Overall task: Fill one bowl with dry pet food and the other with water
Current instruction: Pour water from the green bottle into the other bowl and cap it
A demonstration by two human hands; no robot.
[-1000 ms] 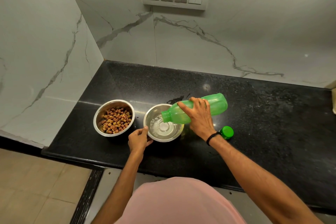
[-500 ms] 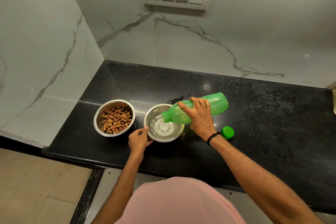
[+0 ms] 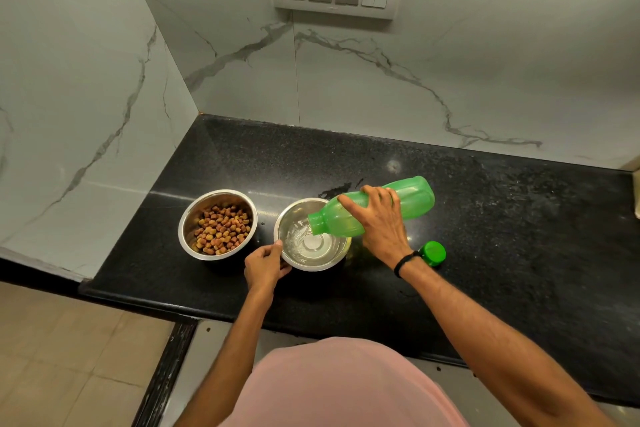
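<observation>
While our right hand [image 3: 379, 227] grips the tilted green water bottle [image 3: 374, 208] over the second steel bowl [image 3: 313, 236], our left hand [image 3: 265, 265] pinches that bowl's near rim. Kibble bowl [image 3: 218, 224] looks done, beside it on the table [image 3: 519, 218]. Water is shallow, so pouring is left. Bottle cap [image 3: 433, 252] lies off.

The black speckled stone surface [image 3: 502, 218] runs into a corner of white veined marble walls and shines faintly under the light. On it, near its front edge, stand two round steel bowls just beside each other: the left steel bowl [image 3: 194, 218] holds brown dry pellets, the right steel bowl [image 3: 287, 218] holds clear water. A small round green plastic cap [image 3: 433, 252] lies further right, and a small wet patch [image 3: 337, 189] shows behind the right bowl.
</observation>
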